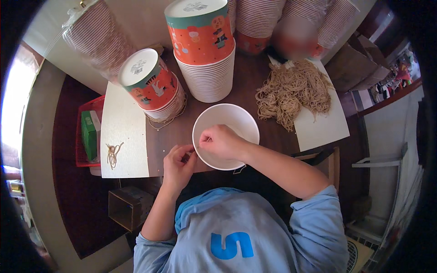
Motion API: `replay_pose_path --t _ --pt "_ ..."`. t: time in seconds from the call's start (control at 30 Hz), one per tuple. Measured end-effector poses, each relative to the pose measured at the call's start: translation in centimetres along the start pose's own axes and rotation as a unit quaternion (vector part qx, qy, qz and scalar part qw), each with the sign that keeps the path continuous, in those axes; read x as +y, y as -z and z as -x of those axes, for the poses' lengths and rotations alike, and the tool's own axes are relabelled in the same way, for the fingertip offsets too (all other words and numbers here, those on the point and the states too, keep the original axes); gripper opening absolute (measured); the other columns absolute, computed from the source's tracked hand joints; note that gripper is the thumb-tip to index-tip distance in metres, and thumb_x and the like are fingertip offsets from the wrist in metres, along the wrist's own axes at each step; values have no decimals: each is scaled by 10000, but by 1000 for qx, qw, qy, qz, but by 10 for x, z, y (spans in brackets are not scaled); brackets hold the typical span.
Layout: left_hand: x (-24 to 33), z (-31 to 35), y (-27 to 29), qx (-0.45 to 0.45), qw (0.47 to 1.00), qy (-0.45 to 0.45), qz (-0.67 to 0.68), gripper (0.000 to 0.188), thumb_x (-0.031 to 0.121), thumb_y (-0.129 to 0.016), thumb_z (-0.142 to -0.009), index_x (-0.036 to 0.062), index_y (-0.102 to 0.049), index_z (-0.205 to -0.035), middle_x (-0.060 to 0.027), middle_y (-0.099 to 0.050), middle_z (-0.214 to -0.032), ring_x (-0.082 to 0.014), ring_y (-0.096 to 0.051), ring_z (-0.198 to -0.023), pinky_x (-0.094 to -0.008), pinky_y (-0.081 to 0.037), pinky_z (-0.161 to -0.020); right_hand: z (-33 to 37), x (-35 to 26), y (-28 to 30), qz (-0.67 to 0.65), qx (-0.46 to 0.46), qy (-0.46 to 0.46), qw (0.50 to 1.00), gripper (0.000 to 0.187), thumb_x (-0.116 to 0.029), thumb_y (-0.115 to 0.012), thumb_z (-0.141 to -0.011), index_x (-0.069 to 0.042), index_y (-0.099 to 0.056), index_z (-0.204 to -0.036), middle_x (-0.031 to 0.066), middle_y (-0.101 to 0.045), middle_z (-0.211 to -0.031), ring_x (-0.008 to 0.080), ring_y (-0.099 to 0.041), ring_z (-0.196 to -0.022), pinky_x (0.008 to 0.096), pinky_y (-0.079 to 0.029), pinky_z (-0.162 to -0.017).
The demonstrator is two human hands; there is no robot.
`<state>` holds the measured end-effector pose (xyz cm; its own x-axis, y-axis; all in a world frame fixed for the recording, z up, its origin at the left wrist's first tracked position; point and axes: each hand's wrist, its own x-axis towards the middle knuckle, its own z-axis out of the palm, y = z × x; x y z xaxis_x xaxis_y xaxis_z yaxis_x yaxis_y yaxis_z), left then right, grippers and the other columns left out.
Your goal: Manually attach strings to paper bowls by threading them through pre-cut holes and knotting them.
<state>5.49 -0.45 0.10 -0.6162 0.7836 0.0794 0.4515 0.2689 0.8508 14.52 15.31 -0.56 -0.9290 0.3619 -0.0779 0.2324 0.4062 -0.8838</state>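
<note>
The right hand [221, 140] was curled inside the white tub [248, 129], the left hand [179, 164] bent at its outer left wall; I could not tell what either pinched. The tub stood at the table's [157, 145] near edge, a tall stack [205, 75] just beyond, string [296, 88] heaped far right.

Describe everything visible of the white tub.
The white tub is round and deep, plain inside with a narrow rim, looking like paperboard. Its mouth faces the camera, at the front of the table. The right hand is inside, at its left wall; the left hand is just outside that wall. A thin cord loop shows by its near rim.
</note>
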Motion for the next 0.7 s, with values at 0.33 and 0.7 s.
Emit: replay_pose_path --t 0.33,0.7 --pt "1 0 0 3 1000 -6 -14 162 45 -649 -768 5 -664 -925 -107 -597 -764 -167 -590 -595 -271 -468 -557 -1 4 -2 -23 -13 -14 1000 133 -128 -628 -757 -14 -671 -809 119 -667 -741 198 -641 -687 327 -497 -661" --pt "3 -1 -3 16 998 -34 -52 129 46 -648 -766 6 -657 -889 -118 -599 -752 -207 -596 -595 -293 -475 -558 -2 -3 -3 -8 -5 -11 1000 154 -166 -615 -728 -32 -680 -763 172 -655 -752 318 -644 -736 408 -504 -704"
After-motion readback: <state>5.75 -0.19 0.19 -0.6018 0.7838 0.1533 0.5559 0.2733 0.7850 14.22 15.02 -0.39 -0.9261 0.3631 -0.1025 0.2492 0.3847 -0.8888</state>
